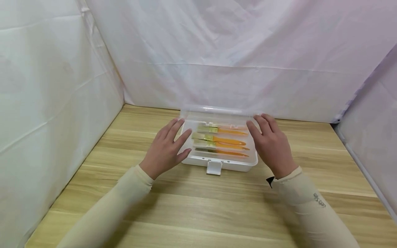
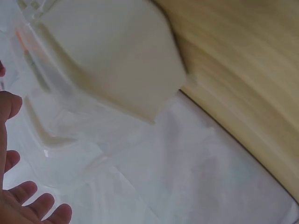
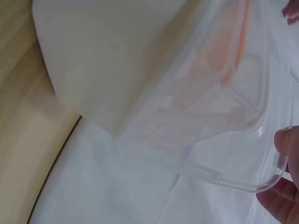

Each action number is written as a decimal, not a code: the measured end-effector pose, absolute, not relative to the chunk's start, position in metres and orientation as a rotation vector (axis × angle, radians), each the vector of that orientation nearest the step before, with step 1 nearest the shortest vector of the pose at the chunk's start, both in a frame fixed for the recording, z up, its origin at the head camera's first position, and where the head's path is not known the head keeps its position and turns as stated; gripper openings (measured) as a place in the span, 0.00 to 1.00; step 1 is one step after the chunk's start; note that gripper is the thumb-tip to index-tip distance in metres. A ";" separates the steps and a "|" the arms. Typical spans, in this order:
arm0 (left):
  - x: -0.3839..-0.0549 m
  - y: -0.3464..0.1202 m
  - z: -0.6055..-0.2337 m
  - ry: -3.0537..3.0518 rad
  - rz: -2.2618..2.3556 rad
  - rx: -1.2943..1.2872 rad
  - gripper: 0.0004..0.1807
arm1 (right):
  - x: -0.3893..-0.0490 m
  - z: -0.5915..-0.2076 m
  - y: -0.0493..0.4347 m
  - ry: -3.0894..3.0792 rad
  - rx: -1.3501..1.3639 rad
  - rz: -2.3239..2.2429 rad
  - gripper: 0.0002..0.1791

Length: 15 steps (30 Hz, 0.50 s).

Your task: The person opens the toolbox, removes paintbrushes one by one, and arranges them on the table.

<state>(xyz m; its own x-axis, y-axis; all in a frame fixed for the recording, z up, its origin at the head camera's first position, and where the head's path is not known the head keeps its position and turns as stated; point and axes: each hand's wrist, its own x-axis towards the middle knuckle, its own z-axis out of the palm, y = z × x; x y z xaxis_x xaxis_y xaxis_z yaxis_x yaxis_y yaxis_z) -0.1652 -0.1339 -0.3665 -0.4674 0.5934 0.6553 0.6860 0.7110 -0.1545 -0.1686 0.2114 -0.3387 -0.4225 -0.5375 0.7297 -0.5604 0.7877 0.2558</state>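
Note:
A white plastic box point(image 1: 235, 167) with a clear lid point(image 1: 214, 110) stands on the table, its lid raised and tilted at the back. Inside lie several paintbrushes point(image 1: 229, 141) with orange handles, seen through the lid. My right hand point(image 1: 274, 148) is at the box's right side; in the right wrist view its thumb and fingers pinch a corner of the lid point(image 3: 268, 172). Beside the left edge, my left hand point(image 1: 164, 148) has its fingers spread, fingertips close to the lid. A white latch point(image 1: 214, 167) hangs unfastened from the front wall.
The wood-grain table point(image 1: 198, 213) extends in front of the box and to both sides. White cloth point(image 1: 232, 44) hangs behind it, close to the raised lid. More cloth forms a left wall point(image 1: 52, 93) and a right wall point(image 1: 375, 113).

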 end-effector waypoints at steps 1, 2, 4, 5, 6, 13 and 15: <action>-0.165 -0.137 -0.369 -2.227 -0.171 -0.963 0.35 | -0.170 -0.337 0.211 -2.111 0.811 0.033 0.21; -0.165 -0.139 -0.371 -2.246 -0.167 -0.955 0.35 | -0.171 -0.336 0.212 -2.115 0.810 0.035 0.20; -0.166 -0.144 -0.375 -2.275 -0.154 -0.934 0.38 | -0.174 -0.333 0.212 -2.126 0.806 0.044 0.19; -0.166 -0.145 -0.377 -2.287 -0.151 -0.924 0.40 | -0.175 -0.331 0.213 -2.132 0.805 0.048 0.19; -0.166 -0.147 -0.379 -2.295 -0.148 -0.914 0.41 | -0.176 -0.330 0.213 -2.131 0.802 0.057 0.19; -0.169 -0.150 -0.387 -2.331 -0.151 -0.865 0.47 | -0.186 -0.322 0.215 -2.149 0.815 0.090 0.18; -0.169 -0.150 -0.388 -2.343 -0.147 -0.862 0.46 | -0.190 -0.320 0.215 -2.153 0.819 0.106 0.19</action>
<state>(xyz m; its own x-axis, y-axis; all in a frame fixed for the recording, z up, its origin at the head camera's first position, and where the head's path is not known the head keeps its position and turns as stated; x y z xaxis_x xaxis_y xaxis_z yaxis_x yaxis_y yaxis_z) -0.1685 -0.1502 -0.3876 -0.5876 0.5468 0.5964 0.6171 0.7796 -0.1069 -0.1898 0.2154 -0.3202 -0.4598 -0.5195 0.7202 -0.5880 0.7858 0.1915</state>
